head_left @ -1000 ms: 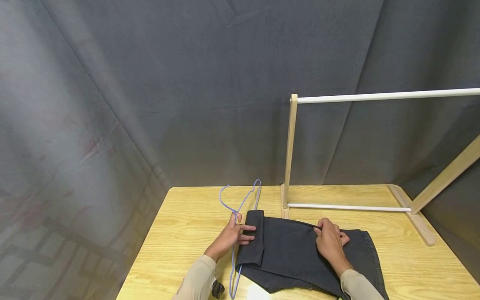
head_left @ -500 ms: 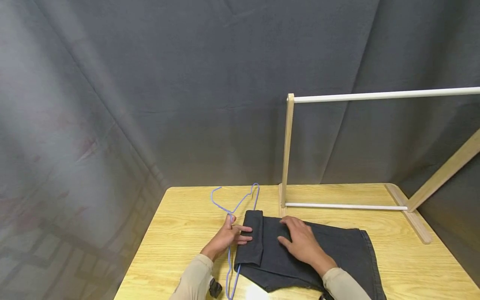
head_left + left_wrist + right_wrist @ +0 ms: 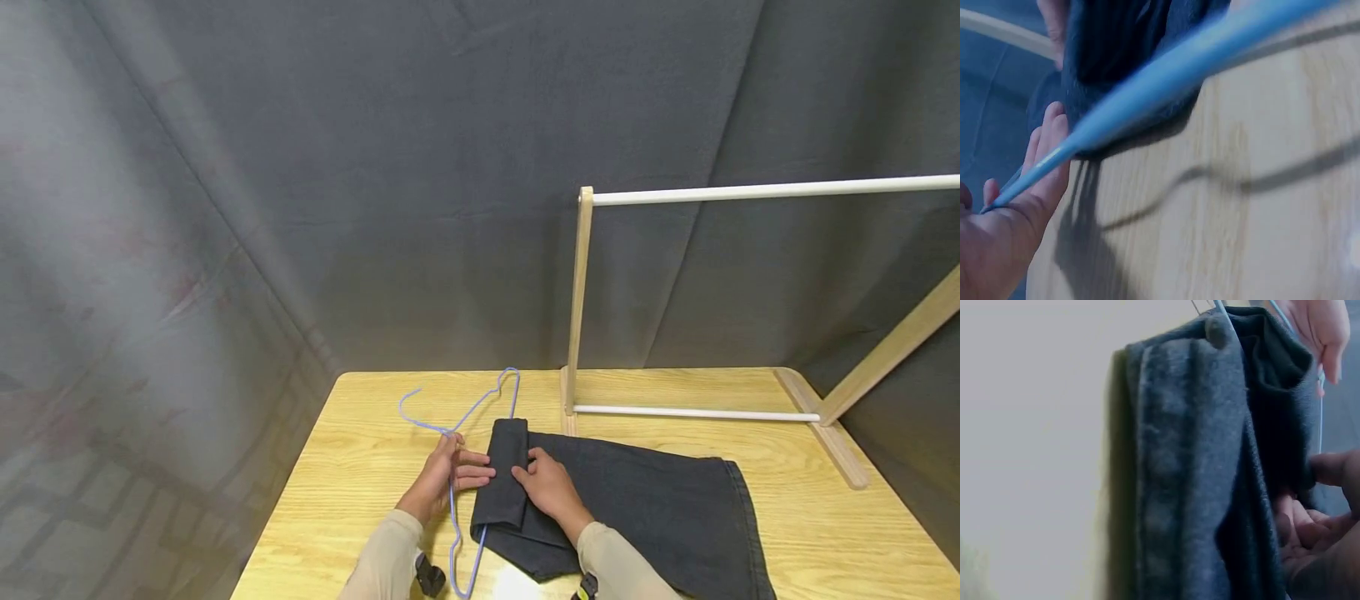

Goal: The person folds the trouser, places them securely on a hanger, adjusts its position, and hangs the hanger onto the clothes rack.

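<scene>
A pair of dark pants lies across the table, one end folded over the lower bar of a light-blue wire hanger. My left hand holds the hanger close to the base of its hook, its other fingers stretched out to the folded flap. In the left wrist view the hanger wire runs between thumb and fingers. My right hand pinches the flap's right edge. From the right wrist view, thumb and fingers are at the cloth's edge, beside a buttoned fly.
Behind the pants stands a wooden rack with a white top rail and a white lower rail. Its left foot is close to the pants' back edge. A grey curtain hangs behind the wooden table.
My right hand has let go of the pants' back edge, moved left and taken the flap's edge. The hanger's hook has tipped left and down with my left hand.
</scene>
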`<state>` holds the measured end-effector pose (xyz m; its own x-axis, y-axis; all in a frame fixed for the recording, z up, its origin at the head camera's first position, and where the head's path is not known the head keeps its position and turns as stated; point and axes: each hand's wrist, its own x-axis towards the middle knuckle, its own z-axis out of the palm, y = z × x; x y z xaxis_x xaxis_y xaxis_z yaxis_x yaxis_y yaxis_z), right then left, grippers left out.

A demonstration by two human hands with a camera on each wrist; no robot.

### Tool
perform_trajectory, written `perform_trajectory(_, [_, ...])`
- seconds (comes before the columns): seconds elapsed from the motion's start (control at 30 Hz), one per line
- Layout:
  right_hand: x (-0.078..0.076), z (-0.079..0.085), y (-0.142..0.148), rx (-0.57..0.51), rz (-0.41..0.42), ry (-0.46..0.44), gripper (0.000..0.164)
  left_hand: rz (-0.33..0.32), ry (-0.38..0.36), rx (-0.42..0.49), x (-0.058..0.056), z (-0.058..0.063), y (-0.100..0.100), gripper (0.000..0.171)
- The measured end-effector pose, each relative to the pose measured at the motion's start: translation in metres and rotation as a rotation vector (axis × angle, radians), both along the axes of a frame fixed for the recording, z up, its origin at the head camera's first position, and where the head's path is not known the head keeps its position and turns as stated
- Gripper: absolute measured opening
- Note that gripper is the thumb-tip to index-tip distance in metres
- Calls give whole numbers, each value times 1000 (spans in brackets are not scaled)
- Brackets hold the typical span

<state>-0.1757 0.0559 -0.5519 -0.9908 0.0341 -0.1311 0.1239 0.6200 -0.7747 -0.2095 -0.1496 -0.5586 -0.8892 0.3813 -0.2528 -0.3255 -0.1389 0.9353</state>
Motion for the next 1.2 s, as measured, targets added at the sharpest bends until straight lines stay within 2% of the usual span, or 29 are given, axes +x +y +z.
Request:
perform_trajectory(0.07, [-1, -1, 1, 4, 6, -15, 40, 52, -23, 6, -2, -3, -4, 43])
perform_trajectory(0.2, [-3, -1, 2, -14, -12, -35, 42, 157, -32, -74, -4, -8, -10, 34])
perform_trajectory(0.3, [-4, 0, 2, -13, -28, -26, 29, 223, -72, -109, -4, -10, -12, 28])
perform_trajectory(0.37, [-5, 1, 2, -13, -46, -8, 27, 246, -91, -107, -3, -9, -11, 25])
perform_trajectory(0.5, [-6, 4, 1, -72, -83, -10, 35, 238, -110, -99, 0, -8, -3, 22])
perform_trajectory(0.67, [-6, 10, -4, -220, -59, -23, 23, 243, -145, -111, 6, -9, 4, 17])
perform_trajectory(0.73, [-5, 16, -7, -242, -33, -7, 20, 256, -150, -115, 9, -10, 4, 18])
perform_trajectory(0.93, [-5, 41, -15, -227, 7, 56, 44, 285, -159, -125, 10, -12, 3, 20])
perform_trajectory(1.03, [-3, 49, -16, -251, 10, 80, 44, 304, -161, -125, 9, -12, 3, 19])
perform_trajectory(1.2, [3, 51, -2, -377, -20, 64, 31, 313, -153, -123, 10, -12, 1, 20])
